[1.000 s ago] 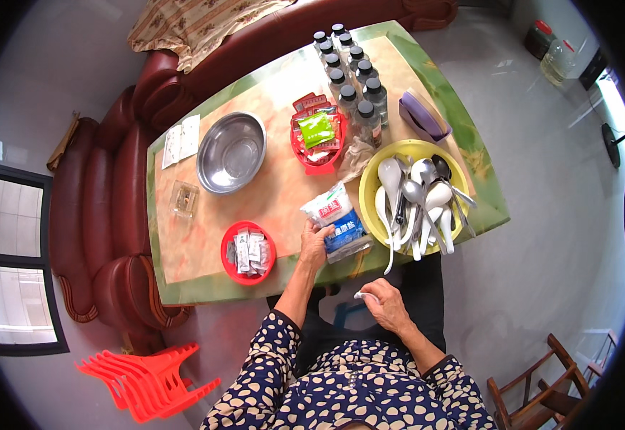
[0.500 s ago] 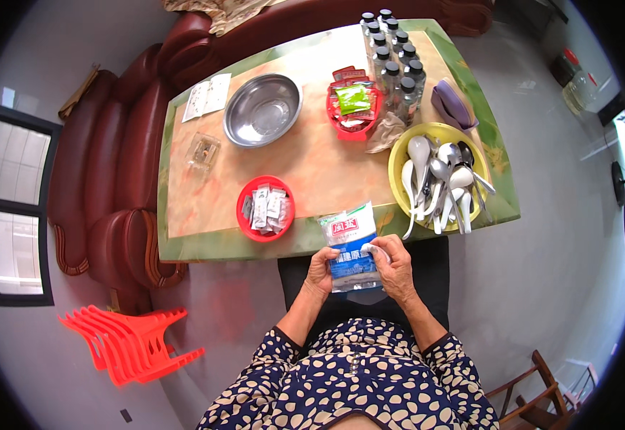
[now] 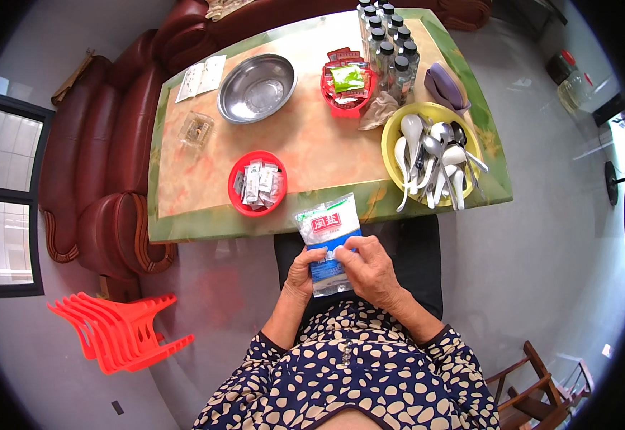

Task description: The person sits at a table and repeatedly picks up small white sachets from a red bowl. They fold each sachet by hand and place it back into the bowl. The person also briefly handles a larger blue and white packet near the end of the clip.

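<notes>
Over my lap, just off the table's near edge, I hold a flat plastic salt packet (image 3: 327, 221), white and blue with a red label and a green top strip. My left hand (image 3: 301, 274) pinches its left side, thumb on the front. My right hand (image 3: 371, 271) is closed in front of the packet's right half, thumb and fingertips together. A small white wad (image 3: 338, 251) shows at that thumb; what it is I cannot make out. The right hand hides part of the blue panel.
The table (image 3: 327, 175) carries a red basin (image 3: 235, 193) of sachets, a steel bowl (image 3: 243, 116), a red basket (image 3: 345, 112) of packets, black-capped bottles (image 3: 400, 80), a purple pouch (image 3: 447, 87) and a yellow basin (image 3: 386, 161) of spoons. A red plastic stool (image 3: 122, 333) stands left.
The packet and both hands have shifted left in the picture, and the packet leans more to the left. My right hand has moved further across its front. The table scene has slid up and left.
</notes>
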Demonstrator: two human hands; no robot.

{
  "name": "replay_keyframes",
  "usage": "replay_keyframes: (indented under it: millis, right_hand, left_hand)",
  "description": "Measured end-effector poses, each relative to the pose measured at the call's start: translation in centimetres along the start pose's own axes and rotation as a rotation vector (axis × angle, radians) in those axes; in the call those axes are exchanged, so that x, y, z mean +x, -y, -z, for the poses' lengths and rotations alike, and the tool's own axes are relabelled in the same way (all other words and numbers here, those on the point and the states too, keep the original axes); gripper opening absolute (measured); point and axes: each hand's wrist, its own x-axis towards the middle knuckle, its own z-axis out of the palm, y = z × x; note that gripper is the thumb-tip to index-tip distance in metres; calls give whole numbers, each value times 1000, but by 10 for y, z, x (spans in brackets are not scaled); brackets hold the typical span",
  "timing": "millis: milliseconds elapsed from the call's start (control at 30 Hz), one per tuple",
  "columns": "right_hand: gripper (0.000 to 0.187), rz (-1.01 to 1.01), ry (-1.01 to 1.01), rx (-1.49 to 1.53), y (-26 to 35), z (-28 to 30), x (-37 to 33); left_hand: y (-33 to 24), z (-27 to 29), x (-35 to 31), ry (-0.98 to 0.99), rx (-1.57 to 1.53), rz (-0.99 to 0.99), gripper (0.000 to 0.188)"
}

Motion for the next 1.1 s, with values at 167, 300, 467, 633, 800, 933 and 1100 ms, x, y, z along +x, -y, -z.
replay_keyframes:
  millis: [167,300,467,633,800,933,1100]
  right_hand:
    - [27,-161,-178,159,-8,-3,11]
    - [27,-273,-373,122,-14,0,26]
    - [24,-122,-343,-70,1,-6,27]
    - [29,10,-187,-12,16,6,26]
    - [28,-150,-376,-98,-4,4,29]
    - [29,5,-230,-6,16,6,35]
    - [37,200,-80,73,21,-4,35]
  left_hand:
    - [5,-25,-17,-62,309,-64,61]
    - [14,-41,-25,-41,417,-44,61]
    - [20,-44,-25,-21,513,-57,56]
    - [19,-44,-29,-25,528,-83,52]
    - [18,-53,-33,-31,516,-35,52]
    - [19,-50,-32,-54,537,-18,59]
    - [23,-47,-29,-108,572,-67,69]
